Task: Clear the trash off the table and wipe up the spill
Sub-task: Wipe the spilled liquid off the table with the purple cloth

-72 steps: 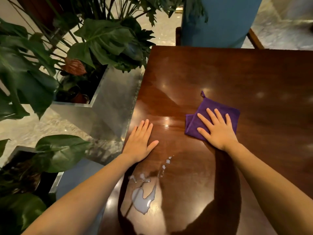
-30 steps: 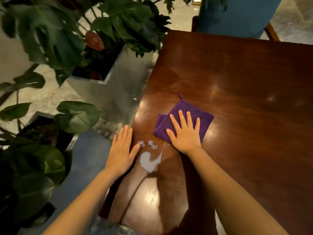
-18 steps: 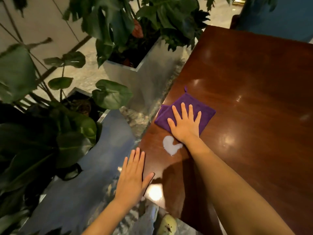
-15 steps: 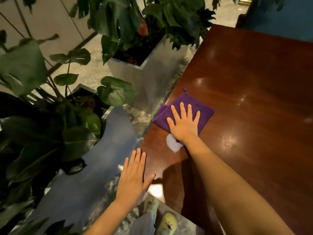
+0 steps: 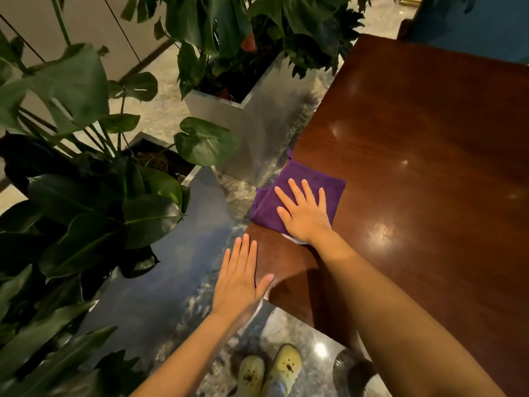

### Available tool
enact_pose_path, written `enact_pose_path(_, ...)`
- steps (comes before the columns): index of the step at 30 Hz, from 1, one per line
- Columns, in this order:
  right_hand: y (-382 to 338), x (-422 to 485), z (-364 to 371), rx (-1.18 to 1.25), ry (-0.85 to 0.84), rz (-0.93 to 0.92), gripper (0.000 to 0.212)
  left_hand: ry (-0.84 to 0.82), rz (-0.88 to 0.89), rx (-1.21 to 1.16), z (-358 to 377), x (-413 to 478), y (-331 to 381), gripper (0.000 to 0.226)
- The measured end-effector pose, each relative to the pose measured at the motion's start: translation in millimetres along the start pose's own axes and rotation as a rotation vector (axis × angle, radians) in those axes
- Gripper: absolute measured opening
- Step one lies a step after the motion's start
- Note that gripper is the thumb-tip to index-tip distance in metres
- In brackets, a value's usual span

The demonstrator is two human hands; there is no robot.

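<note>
From the head view, the right hand (image 5: 306, 216) lies flat on a purple cloth (image 5: 300, 174), fingers straight and slightly spread, gripping nothing; the cloth spreads beyond the fingertips and past the thumb to the rim of the wooden table (image 5: 415, 138). A thin sliver of white spill (image 5: 296, 240) shows just behind the fingers, at the heel of that hand. The left hand (image 5: 237, 285) is also open, fingers straight and together over the table's near corner, thumb resting on the wood, with a metal planter (image 5: 257, 116) well beyond its fingertips and yellow shoes (image 5: 269, 371) below the wrist.
</note>
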State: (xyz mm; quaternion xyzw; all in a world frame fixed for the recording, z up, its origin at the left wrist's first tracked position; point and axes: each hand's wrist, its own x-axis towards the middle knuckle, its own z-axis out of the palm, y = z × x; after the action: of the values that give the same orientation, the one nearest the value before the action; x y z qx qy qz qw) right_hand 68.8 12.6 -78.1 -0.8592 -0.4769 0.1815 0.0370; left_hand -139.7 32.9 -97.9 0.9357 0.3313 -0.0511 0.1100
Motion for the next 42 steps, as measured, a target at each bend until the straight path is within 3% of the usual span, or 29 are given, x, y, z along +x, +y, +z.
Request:
enact_pose_path(7, 5, -32, 11, -0.081, 0.009, -0.092, 0.059, 0.032, 0.075, 0.013, 0, -2, -6, 0.079)
enact_pose_path(15, 17, -64, 13, -0.086, -0.031, -0.168, 0.083, 0.051, 0.152, -0.024, 4, -8, -11, 0.094)
enact_pose_path(25, 45, -103, 19, -0.082, -0.103, -0.291, 0.078, 0.0, 0.126, -0.064, 0, -7, -9, 0.106)
enact_pose_path(34, 79, -140, 19, -0.075, -0.105, -0.356, 0.075, -0.037, 0.157, -0.066, 6, -3, 32, 0.084)
enact_pose_path(42, 102, -164, 18, 0.015, -0.07, -0.294, 0.065, -0.044, 0.136, -0.044, 0, -4, 40, 0.084)
